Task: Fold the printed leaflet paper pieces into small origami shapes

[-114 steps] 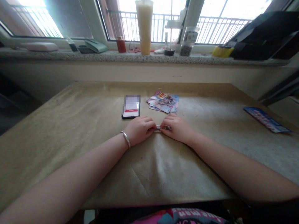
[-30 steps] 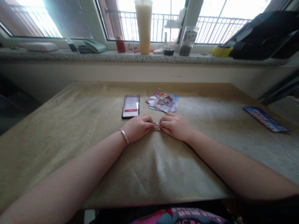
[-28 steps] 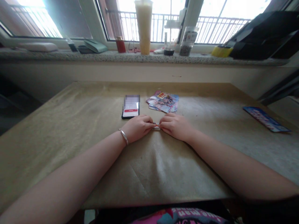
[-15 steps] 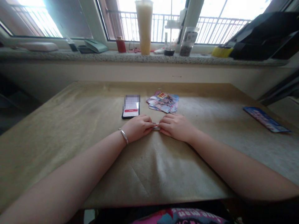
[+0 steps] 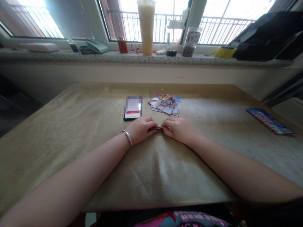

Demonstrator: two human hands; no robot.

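Note:
A small, thin, pale folded-looking piece (image 5: pixel 158 127) is pinched between both hands low over the table; my fingers cover most of it, so its kind does not show. My left hand (image 5: pixel 142 128), with a silver bangle (image 5: pixel 128 138) at the wrist, grips its left end. The thumb and fingers of my right hand (image 5: pixel 178 128) close on its right end. Just beyond the left hand lies a phone (image 5: pixel 133 108) with its screen lit. Past the right hand, a fanned stack of printed picture cards (image 5: pixel 167 103) rests flat.
A cloth-covered table (image 5: pixel 94 107) lies under the hands. A blue printed packet (image 5: pixel 270 121) is at its right side. On the stone windowsill (image 5: pixel 109 57) behind stand a tall cup (image 5: pixel 146 30), a red jar (image 5: pixel 122 45), a clear container (image 5: pixel 190 42) and a yellow object (image 5: pixel 225 52).
The piece between my hands has tilted and now looks thinner. My left hand has shifted slightly right, and my right fingers are more curled. The phone and cards have stayed put.

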